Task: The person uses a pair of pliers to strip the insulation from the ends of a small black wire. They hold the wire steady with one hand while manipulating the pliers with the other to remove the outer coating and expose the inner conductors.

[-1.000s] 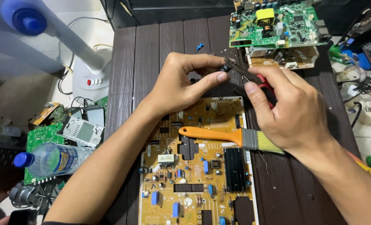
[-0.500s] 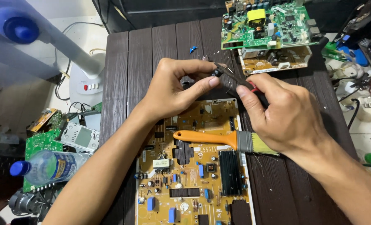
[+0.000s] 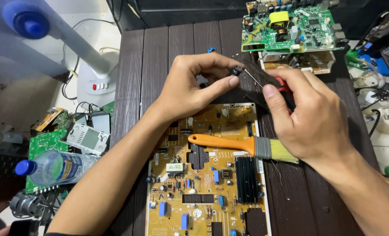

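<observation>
My left hand (image 3: 190,85) pinches a small dark cylindrical capacitor (image 3: 237,70) between thumb and forefinger, its thin wire legs sticking out to the right. My right hand (image 3: 310,116) grips a tool with a red and black handle (image 3: 283,85), its tip close to those legs. Both hands hover above the far end of a yellow circuit board (image 3: 205,175) lying on the dark wooden table (image 3: 151,57). An orange-handled brush (image 3: 242,145) rests across the board, just below my right hand.
A green circuit board (image 3: 290,26) sits stacked on another board at the table's far right. A tiny blue part (image 3: 211,50) lies on the table. Left of the table are a white fan base (image 3: 96,83), a plastic bottle (image 3: 57,167) and more boards. Cables and tools clutter the right edge.
Both hands keep their hold on the capacitor and the tool. The view has drifted, so the hands and boards sit slightly lower and to the left in the picture.
</observation>
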